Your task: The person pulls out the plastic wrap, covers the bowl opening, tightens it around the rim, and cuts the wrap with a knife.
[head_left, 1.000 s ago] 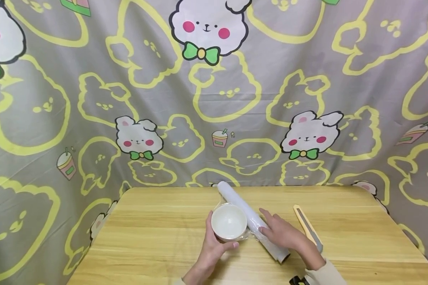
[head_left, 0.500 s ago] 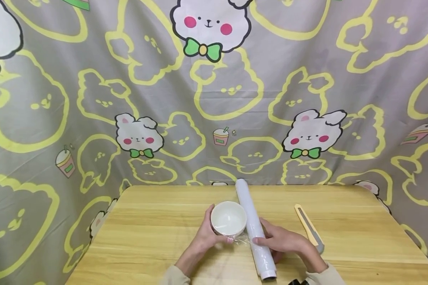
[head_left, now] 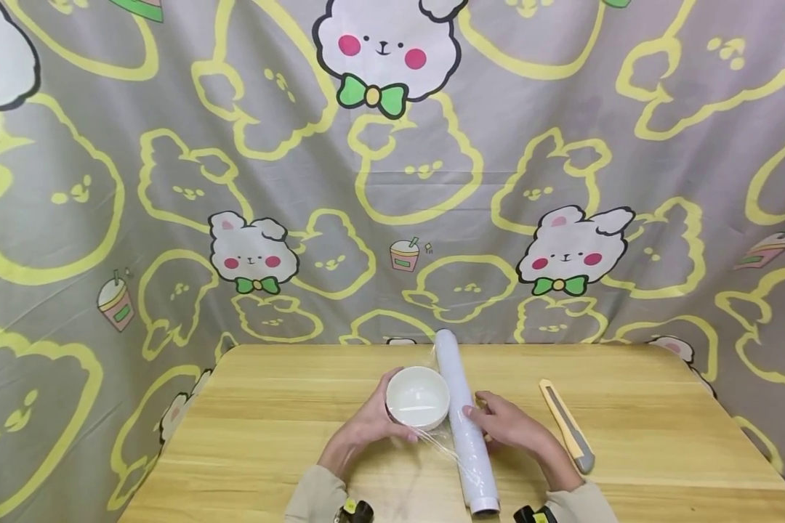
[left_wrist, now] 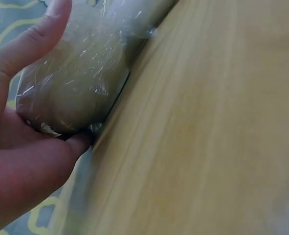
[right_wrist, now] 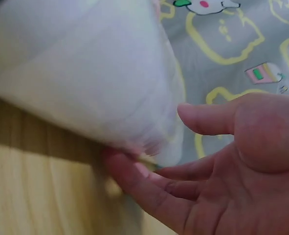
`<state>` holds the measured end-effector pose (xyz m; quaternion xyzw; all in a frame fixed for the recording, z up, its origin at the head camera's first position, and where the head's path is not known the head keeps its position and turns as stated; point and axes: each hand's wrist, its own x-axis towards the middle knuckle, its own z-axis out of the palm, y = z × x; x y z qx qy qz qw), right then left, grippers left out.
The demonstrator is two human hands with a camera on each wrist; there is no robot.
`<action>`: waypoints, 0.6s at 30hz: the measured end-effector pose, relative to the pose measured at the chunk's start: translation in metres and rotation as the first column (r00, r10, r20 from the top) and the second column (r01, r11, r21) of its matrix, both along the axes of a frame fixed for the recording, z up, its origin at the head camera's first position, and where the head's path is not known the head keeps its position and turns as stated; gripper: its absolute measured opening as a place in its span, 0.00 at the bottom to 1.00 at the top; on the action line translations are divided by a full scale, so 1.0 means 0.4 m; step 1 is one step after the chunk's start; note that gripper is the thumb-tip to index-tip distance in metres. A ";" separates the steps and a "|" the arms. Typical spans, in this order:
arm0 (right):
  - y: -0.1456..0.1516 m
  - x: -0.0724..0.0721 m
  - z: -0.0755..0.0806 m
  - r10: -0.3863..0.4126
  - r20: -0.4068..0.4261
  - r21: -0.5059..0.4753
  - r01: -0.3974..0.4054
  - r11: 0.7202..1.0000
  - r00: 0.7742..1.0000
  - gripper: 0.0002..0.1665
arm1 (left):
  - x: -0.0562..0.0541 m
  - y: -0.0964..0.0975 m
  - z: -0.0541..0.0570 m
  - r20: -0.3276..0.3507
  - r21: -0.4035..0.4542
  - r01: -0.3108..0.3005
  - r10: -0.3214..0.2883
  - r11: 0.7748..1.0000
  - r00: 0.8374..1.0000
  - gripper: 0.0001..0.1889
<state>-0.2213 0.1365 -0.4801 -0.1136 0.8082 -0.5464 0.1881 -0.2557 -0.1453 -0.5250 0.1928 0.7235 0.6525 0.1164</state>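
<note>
A white bowl (head_left: 419, 396) is held by my left hand (head_left: 368, 421), thumb on the near side and fingers round its left. In the left wrist view, clear, wrinkled cling film (left_wrist: 93, 73) covers the side of the bowl. Strands of that film stretch from the bowl to a long white roll of cling film (head_left: 460, 407) just to its right. My right hand (head_left: 509, 423) grips the roll around its middle, with the thumb on top. The right wrist view shows the fingers (right_wrist: 149, 196) reaching under the roll (right_wrist: 90, 73).
A yellow and grey utility knife (head_left: 565, 425) lies on the wooden table (head_left: 268, 421), right of the right hand. Behind the table's back edge hangs a grey curtain (head_left: 340, 174) with rabbit prints.
The roll has swung from a slant to nearly straight away from me. My right hand has gone from lying over it to gripping it, then slid slightly farther up.
</note>
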 end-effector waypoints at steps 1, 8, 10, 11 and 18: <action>0.000 -0.004 -0.002 -0.002 0.005 -0.008 0.002 1.000 1.000 0.39 | -0.004 0.000 0.000 -0.010 0.001 0.010 -0.010 1.000 1.000 0.64; 0.005 -0.026 -0.013 0.074 0.048 -0.083 -0.070 0.994 0.996 0.36 | -0.016 -0.006 -0.006 -0.029 0.029 0.020 -0.020 0.999 0.999 0.64; 0.002 -0.031 -0.015 0.071 0.042 -0.079 -0.067 0.995 0.997 0.34 | -0.017 -0.007 -0.009 -0.015 0.031 0.018 -0.017 0.999 1.000 0.63; 0.000 -0.032 -0.016 0.061 0.039 -0.073 -0.058 0.996 0.997 0.32 | -0.017 -0.008 -0.010 -0.006 0.034 0.018 -0.018 0.999 1.000 0.63; -0.014 -0.039 -0.019 -0.085 0.026 -0.096 0.087 0.992 0.996 0.29 | -0.019 -0.005 -0.015 0.003 0.044 0.028 -0.028 0.999 1.000 0.62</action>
